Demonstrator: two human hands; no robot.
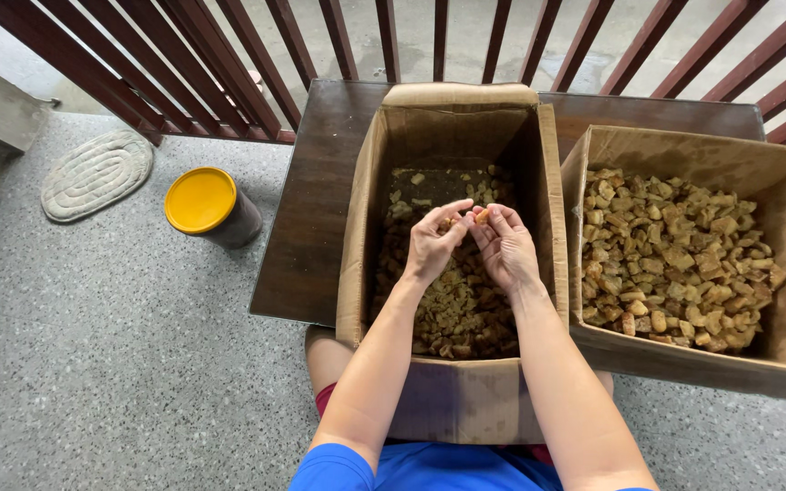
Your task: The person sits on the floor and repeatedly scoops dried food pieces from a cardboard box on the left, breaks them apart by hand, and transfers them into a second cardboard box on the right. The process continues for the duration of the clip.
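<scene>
A small orange-brown chunk sits pinched between the fingertips of both hands, held above the middle of the near cardboard box. That box is tall, open-topped and stands partly on the dark wooden table, its near end hanging over the person's lap. Its floor is covered by a shallow, uneven layer of small yellowish-brown lumps, thicker toward the near end, thinner at the far end.

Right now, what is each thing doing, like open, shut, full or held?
Tall brown cardboard box: open, partly filled with lumps.
Wide brown cardboard box: open, holding bigger tan chunks.
Dark jar with round yellow lid: shut, lying tilted.
Small orange-brown lump: held between both hands.
Left hand: pinching lump.
Right hand: pinching lump.
</scene>
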